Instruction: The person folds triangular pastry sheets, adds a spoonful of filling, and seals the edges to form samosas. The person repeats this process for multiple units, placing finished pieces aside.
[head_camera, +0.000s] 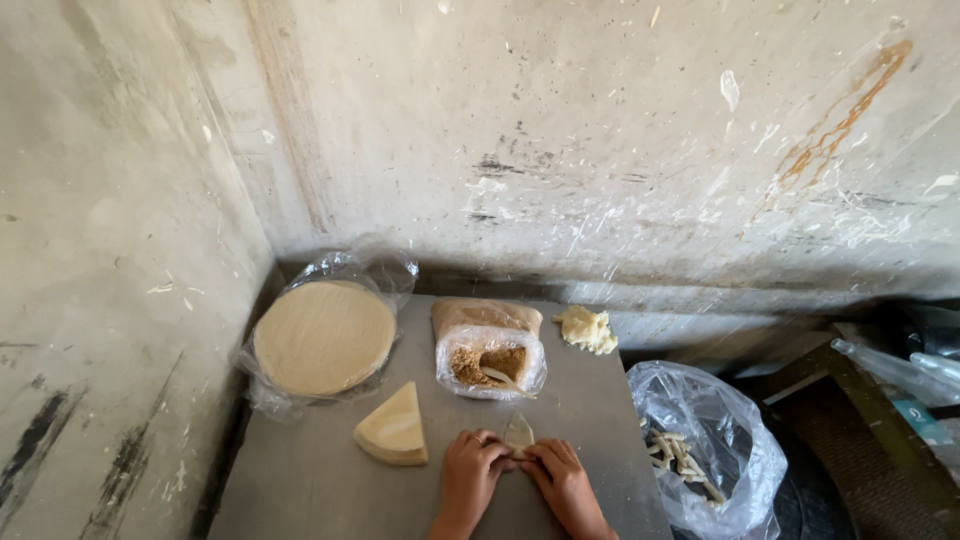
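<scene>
Both my hands meet at the near edge of a grey table (330, 480). My left hand (470, 468) and my right hand (560, 475) pinch a small pale triangular dough piece (518, 432) between their fingers, its tip pointing away from me. Just beyond it stands an open plastic bag of brown crumbly filling (490, 362) with a pale spoon-like stick resting in it. To the left of my hands lies a stack of wedge-shaped pastry sheets (395, 428).
A round stack of pastry sheets (324, 337) sits on clear plastic at the table's back left. A lump of pale dough (587, 329) lies at the back right. A clear bag (700, 450) holding folded pieces hangs off the right side. Stained concrete walls enclose the left and back.
</scene>
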